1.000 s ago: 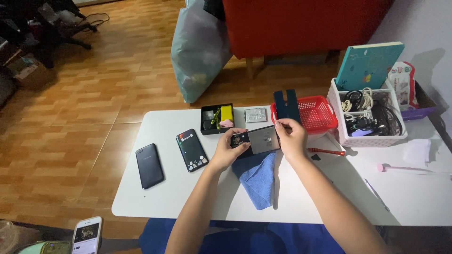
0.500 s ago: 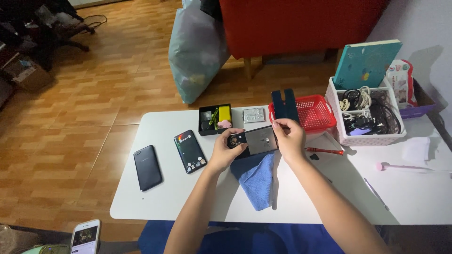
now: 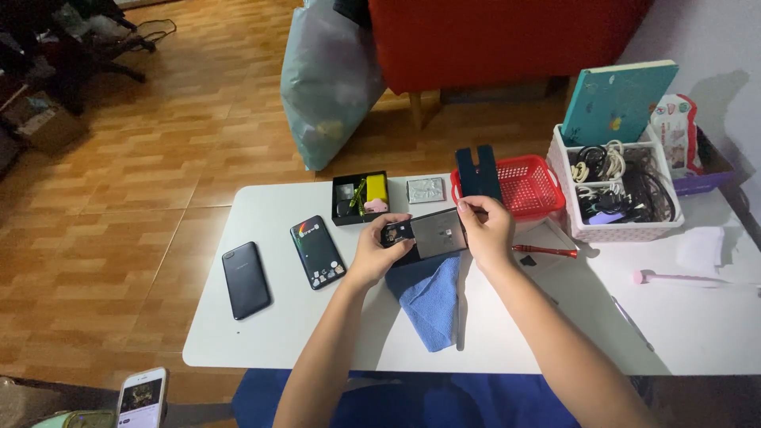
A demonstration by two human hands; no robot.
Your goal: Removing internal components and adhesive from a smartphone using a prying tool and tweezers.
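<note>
Head view: compared with half a second ago little has changed; both hands remain on the opened phone (image 3: 424,235), held just above the table (image 3: 261,333) near its middle, and the view has only drifted slightly. The left hand (image 3: 379,252) is closed around the phone's left end, thumb on top. The right hand (image 3: 485,230) grips the right end, its fingertips (image 3: 464,208) pinched at the upper right corner (what they pinch is too small to tell). A blue cloth (image 3: 430,297) lies under the phone and runs toward the near edge.

Toward the left edge lie a dark phone (image 3: 246,280) and a black phone with a patterned screen (image 3: 318,251), apart from each other. Along the far edge stand a small black tray (image 3: 361,197), a silvery flat piece (image 3: 426,190) and a red basket (image 3: 529,186) with a dark blue holder (image 3: 478,173) just behind the right hand. A red-handled screwdriver (image 3: 545,251) lies right of that hand, and a white basket of cables (image 3: 618,190) sits toward the far right corner.
</note>
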